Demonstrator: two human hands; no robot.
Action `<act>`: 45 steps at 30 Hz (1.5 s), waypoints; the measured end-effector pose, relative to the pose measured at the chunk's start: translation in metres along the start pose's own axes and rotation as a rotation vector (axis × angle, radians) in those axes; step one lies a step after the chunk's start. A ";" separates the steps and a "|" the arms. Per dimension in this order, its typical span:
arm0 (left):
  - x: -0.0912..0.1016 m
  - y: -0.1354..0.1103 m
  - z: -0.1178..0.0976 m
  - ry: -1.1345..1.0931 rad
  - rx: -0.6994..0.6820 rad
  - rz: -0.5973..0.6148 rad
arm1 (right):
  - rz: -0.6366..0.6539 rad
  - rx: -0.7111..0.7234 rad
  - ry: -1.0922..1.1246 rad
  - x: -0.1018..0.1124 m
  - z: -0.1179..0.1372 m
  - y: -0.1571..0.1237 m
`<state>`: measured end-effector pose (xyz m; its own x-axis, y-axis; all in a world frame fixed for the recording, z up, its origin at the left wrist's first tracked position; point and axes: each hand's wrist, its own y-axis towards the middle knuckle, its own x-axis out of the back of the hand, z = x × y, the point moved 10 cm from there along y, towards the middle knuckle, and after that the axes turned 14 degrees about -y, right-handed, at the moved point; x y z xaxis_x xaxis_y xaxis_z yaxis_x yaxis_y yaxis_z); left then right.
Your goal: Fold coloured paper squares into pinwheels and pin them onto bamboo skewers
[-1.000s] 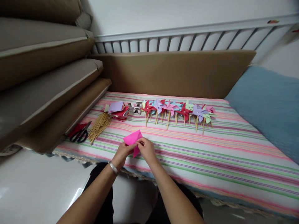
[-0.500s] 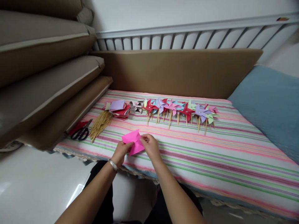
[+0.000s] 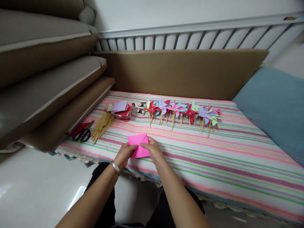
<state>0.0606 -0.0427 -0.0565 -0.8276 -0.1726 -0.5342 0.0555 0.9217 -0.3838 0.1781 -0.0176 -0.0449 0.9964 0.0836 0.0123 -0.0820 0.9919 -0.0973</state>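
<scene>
A bright pink paper square (image 3: pixel 139 142) lies almost flat near the front edge of the striped cloth (image 3: pixel 213 155). My left hand (image 3: pixel 126 154), with a silver bracelet at the wrist, pinches its lower left edge. My right hand (image 3: pixel 153 148) grips its right side, thumb on top. Both hands are closed on the sheet.
Behind the hands stand a row of several finished paper pinwheels (image 3: pixel 182 112) on sticks, a stack of coloured paper squares (image 3: pixel 120 109), a bundle of wooden sticks (image 3: pixel 102 124) and black scissors (image 3: pixel 82 134). Brown cushions (image 3: pixel 47 88) pile up at the left, a blue pillow (image 3: pixel 275 104) at the right.
The pink paper was folded into a triangle and held up; it has now been opened out into a flat square and lowered onto the cloth.
</scene>
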 end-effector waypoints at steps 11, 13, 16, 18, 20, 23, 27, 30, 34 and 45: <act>0.042 0.011 -0.041 -0.058 -0.083 -0.203 | -0.098 0.535 -0.602 0.003 0.064 -0.029; 0.046 0.010 -0.048 -0.050 -0.090 -0.215 | -0.060 0.650 -0.750 -0.011 0.070 -0.038; 0.044 0.008 -0.050 -0.024 -0.084 -0.208 | -0.067 0.681 -0.838 -0.020 0.068 -0.041; 0.041 0.007 -0.049 -0.003 -0.078 -0.201 | -0.085 0.683 -0.858 -0.022 0.067 -0.041; 0.040 0.007 -0.048 0.015 -0.080 -0.195 | -0.093 0.686 -0.862 -0.024 0.068 -0.041; 0.040 0.009 -0.047 0.042 -0.095 -0.187 | -0.098 0.699 -0.859 -0.024 0.070 -0.042; 0.044 0.013 -0.047 0.096 -0.123 -0.191 | -0.089 0.686 -0.849 -0.023 0.068 -0.039; 0.045 0.015 -0.047 0.146 -0.143 -0.193 | -0.067 0.632 -0.842 -0.021 0.061 -0.034; 0.042 0.016 -0.045 0.214 -0.166 -0.180 | -0.072 0.545 -0.859 -0.017 0.054 -0.028; 0.017 0.012 -0.026 0.319 -0.145 -0.079 | -0.213 0.455 -0.903 -0.006 0.052 -0.028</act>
<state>0.0332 -0.0257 -0.0507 -0.9600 -0.1497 -0.2366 -0.0767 0.9533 -0.2920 0.1731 -0.0413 0.0100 0.6201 -0.2435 0.7458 -0.0922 0.9214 0.3775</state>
